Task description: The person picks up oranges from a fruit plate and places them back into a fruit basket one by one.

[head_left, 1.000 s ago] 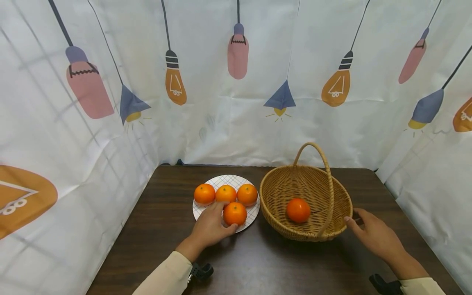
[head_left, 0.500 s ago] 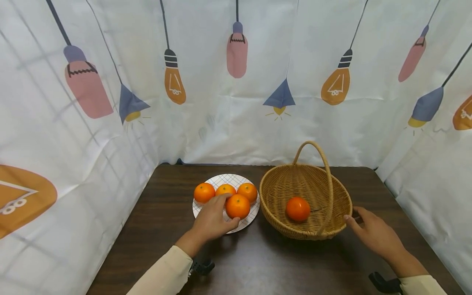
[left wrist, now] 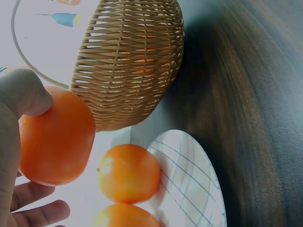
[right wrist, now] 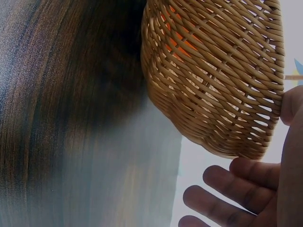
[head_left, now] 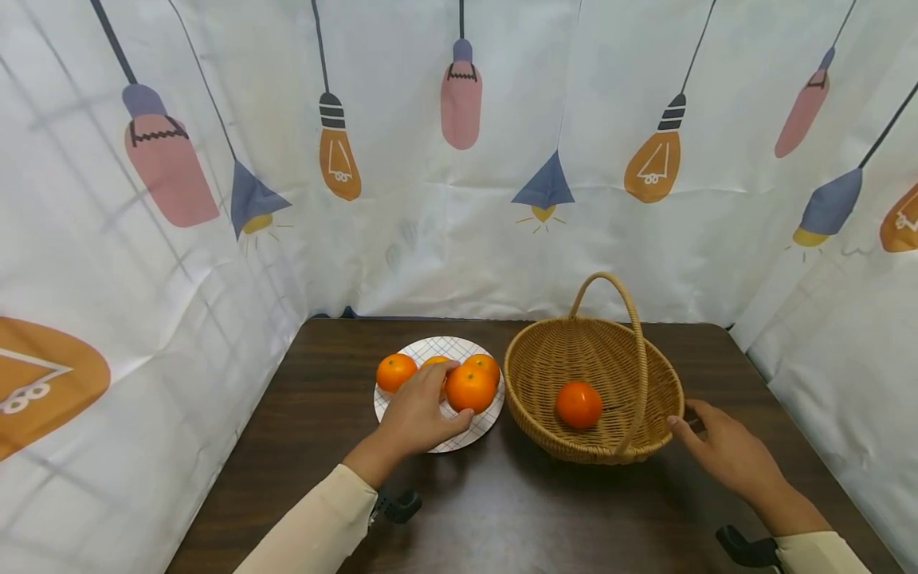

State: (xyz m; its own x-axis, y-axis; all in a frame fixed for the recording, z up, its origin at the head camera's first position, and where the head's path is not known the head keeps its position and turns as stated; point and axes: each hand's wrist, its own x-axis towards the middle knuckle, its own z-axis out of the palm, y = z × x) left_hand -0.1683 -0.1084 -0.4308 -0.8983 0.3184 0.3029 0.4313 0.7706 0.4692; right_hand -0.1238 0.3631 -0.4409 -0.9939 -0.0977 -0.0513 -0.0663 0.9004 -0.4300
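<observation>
My left hand (head_left: pixel 423 414) grips a round, smooth orange (head_left: pixel 470 388) between thumb and fingers, held above the white checked plate (head_left: pixel 459 438). In the left wrist view the thumb presses on the side of this orange (left wrist: pixel 59 137). Three more oranges lie on the plate: one at its left (head_left: pixel 396 372), one partly hidden behind my fingers, and one behind the held orange (head_left: pixel 484 365). A redder orange-coloured fruit (head_left: pixel 579 405) lies in the wicker basket (head_left: pixel 545 351). At the basket's right rim my right hand (head_left: pixel 739 458) pinches the edge, thumb on the rim and index finger against the woven side.
The basket's tall arched handle (head_left: pixel 638 351) rises over its right half. Plate and basket stand side by side on a dark wooden table (head_left: pixel 545 518). White cloth (head_left: pixel 445 247) printed with lamps hangs around the back and sides.
My left hand has lifted the front orange off the plate and moved it slightly up and to the right. My right hand stays at the basket rim.
</observation>
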